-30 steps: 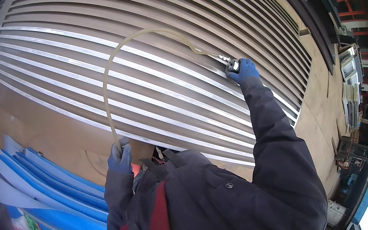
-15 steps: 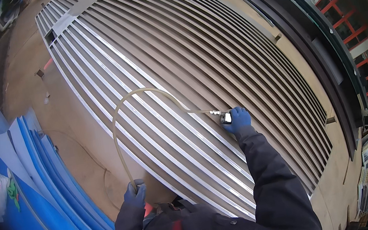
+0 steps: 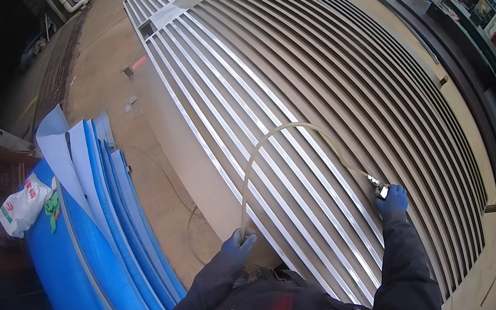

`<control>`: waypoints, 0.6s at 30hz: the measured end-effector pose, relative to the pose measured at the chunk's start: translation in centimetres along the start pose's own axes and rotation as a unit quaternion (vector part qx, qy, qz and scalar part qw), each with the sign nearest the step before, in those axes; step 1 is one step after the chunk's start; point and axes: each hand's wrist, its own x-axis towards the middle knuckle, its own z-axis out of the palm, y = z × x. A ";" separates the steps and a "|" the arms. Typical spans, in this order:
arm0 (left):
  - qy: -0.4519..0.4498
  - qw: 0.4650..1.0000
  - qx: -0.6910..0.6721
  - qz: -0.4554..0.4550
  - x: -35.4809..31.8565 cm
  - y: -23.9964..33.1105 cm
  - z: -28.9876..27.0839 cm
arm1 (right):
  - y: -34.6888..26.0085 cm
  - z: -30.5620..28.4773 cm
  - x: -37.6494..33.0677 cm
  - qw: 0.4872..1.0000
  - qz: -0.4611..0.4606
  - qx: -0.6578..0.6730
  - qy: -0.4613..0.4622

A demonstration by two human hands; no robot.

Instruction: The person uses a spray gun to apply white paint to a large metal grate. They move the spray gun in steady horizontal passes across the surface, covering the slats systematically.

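A large panel of long parallel metal slats lies in front of me. Its left slats are shiny silver and the others look brown. My right hand, in a blue glove, is wrapped round a small silver air tool over the slats, just right of the shiny ones. Most of the tool's body is hidden under the fingers. From its metal fitting a pale yellowish air hose arches up and left across the panel. My left hand, also blue-gloved, is closed on the hose near the panel's left edge.
Left of me stand curved blue sheets, with a white plastic bag and a green glove on top. Long dark beams lie along the right side. A thin hose or cord trails over the concrete floor.
My right hand has drawn the air tool nearer to me along the slats. The left hand still grips the hose. The whole view has swung left, so the scene sits farther right.
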 end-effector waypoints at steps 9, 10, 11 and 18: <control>-0.078 0.994 0.072 0.010 -0.8 1.4 1.5 | 8.8 -0.1 -7.4 0.994 0.102 -0.009 0.035; -0.066 0.996 0.061 0.007 -0.8 1.1 1.6 | 7.9 0.0 -6.9 0.994 0.037 -0.023 0.105; -0.059 0.997 0.052 -0.003 -0.7 0.8 1.4 | 6.8 -0.1 -5.7 0.995 0.022 -0.020 0.094; 0.028 0.996 -0.065 0.061 1.5 -2.0 0.3 | -3.8 0.9 5.2 0.999 -0.030 0.005 0.017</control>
